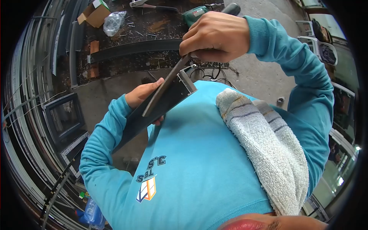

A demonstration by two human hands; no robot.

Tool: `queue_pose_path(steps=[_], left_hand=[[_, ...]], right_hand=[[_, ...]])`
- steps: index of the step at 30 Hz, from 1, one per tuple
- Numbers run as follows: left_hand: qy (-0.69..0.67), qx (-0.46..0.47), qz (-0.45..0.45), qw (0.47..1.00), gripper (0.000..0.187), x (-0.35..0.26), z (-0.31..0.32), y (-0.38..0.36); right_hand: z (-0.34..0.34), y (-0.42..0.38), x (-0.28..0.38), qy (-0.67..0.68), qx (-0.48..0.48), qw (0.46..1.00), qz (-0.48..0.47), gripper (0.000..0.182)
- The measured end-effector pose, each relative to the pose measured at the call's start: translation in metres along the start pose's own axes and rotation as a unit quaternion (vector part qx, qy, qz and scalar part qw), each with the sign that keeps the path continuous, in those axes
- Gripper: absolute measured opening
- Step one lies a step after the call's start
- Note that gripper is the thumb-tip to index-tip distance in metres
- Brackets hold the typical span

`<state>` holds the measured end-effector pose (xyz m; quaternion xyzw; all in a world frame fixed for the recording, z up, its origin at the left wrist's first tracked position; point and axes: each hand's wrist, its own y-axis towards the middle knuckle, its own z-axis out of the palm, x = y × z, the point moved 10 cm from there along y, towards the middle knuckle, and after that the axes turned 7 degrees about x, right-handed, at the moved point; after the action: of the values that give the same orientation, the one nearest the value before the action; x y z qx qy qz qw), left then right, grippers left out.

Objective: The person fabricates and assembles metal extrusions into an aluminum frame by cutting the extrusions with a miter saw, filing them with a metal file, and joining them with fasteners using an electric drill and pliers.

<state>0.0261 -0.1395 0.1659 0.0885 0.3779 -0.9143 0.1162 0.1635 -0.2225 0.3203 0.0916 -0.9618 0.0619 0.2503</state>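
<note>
My right hand (214, 36) is closed, fingers pinched around the upper end of a flat metal file (165, 89). The file slants down to the left, overlapping a dark metal profile (142, 120) in this view. With my left hand (146, 92) I grip that profile from the side, thumb along its near edge and fingertips showing underneath. The profile lies tilted along my left forearm and against my shirt, its cut, hollow end (188, 82) pointing up and right, near the file.
A dark workbench (134, 23) ahead bears a long black profile (134, 50), a green power drill (195, 14), a plastic bag (114, 23), a cardboard box (94, 15) and metal chips. Long profiles (23, 126) line the left. Cables (218, 74) lie on the floor. A towel (264, 145) hangs over my shoulder.
</note>
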Motion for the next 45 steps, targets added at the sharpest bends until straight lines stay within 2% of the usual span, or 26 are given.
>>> queue_pose_path(steps=[2,5,8,11,12,13,14,15,17,18,20,22,24,25,28,29,31,33,36,38,42,44,45], left_hand=[[0.004,0.014,0.01,1.0,0.044,0.007,0.004,0.005],[0.032,-0.041,-0.027,0.998,0.063,0.017,0.009,0.009],[-0.011,-0.009,-0.019,1.0,0.06,0.024,0.013,0.013],[0.07,0.004,0.067,0.995,0.053,0.022,0.002,0.015],[0.079,0.019,0.091,0.993,0.049,0.022,-0.002,0.015],[0.059,0.048,0.11,0.991,0.047,0.025,-0.007,0.013],[0.038,0.076,0.132,0.988,0.053,0.025,-0.008,0.011],[0.074,0.061,0.138,0.986,0.053,0.024,-0.012,0.012],[0.144,0.035,0.14,0.979,0.054,0.02,-0.013,0.014],[0.133,0.008,0.111,0.985,0.048,0.024,-0.012,0.017],[0.129,-0.039,0.065,0.989,0.053,0.024,-0.007,0.019],[0.144,-0.071,0.045,0.986,0.059,0.022,-0.007,0.019],[0.173,-0.053,0.032,0.983,0.054,0.024,-0.008,0.025],[0.191,-0.026,0.022,0.981,0.056,0.027,-0.015,0.028],[0.205,0.01,0.003,0.979,0.069,0.028,-0.011,0.031],[0.217,0.007,0.023,0.976,0.062,0.024,-0.007,0.032],[0.256,-0.005,0.09,0.962,0.052,0.012,0.008,0.031],[0.282,-0.022,0.129,0.951,0.056,0.001,0.011,0.029],[0.256,-0.049,0.107,0.96,0.053,0.007,0.007,0.027],[0.216,-0.062,0.109,0.968,0.051,0.009,0.006,0.027],[0.106,-0.055,0.071,0.99,0.051,0.024,-0.011,0.028],[0.052,-0.089,0.079,0.992,0.051,0.026,-0.003,0.023],[0.061,-0.022,0.071,0.995,0.051,0.025,0.0,0.025]], right_hand=[[0.01,-0.001,0.0,0.008,0.009,1.0,-0.01,0.019],[0.02,-0.001,0.013,0.005,0.031,0.999,-0.012,0.019],[0.027,-0.005,0.009,0.008,0.047,0.998,0.028,0.018],[0.015,-0.028,-0.016,-0.023,-0.002,0.999,0.028,0.017],[0.0,-0.044,-0.027,-0.033,-0.056,0.997,0.03,0.016],[-0.011,-0.062,-0.038,-0.013,-0.035,0.995,0.089,0.027],[-0.021,-0.071,-0.046,0.024,-0.026,0.991,0.128,0.028],[-0.03,-0.08,-0.054,0.059,-0.019,0.984,0.167,0.03],[-0.03,-0.089,-0.057,0.173,-0.029,0.961,0.212,0.018],[-0.028,-0.089,-0.055,0.204,-0.005,0.957,0.206,0.017],[-0.025,-0.087,-0.051,0.262,0.036,0.944,0.196,0.017],[-0.018,-0.085,-0.043,0.247,0.094,0.946,0.187,0.021],[-0.008,-0.086,-0.037,0.237,0.137,0.948,0.163,0.022],[-0.003,-0.085,-0.036,0.244,0.165,0.938,0.18,0.025],[-0.001,-0.082,-0.039,0.254,0.166,0.932,0.197,0.025],[-0.006,-0.077,-0.038,0.212,0.142,0.951,0.176,0.026],[0.002,-0.074,-0.042,0.228,0.175,0.939,0.188,0.027],[0.0,-0.078,-0.046,0.239,0.206,0.926,0.209,0.029],[0.009,-0.083,-0.048,0.237,0.209,0.924,0.215,0.03],[0.011,-0.071,-0.048,0.185,0.186,0.947,0.183,0.029],[0.017,-0.055,-0.046,0.156,0.088,0.974,0.136,0.026],[0.021,-0.058,-0.044,0.166,0.084,0.967,0.172,0.023],[0.024,-0.054,-0.036,0.181,0.074,0.965,0.173,0.023]])
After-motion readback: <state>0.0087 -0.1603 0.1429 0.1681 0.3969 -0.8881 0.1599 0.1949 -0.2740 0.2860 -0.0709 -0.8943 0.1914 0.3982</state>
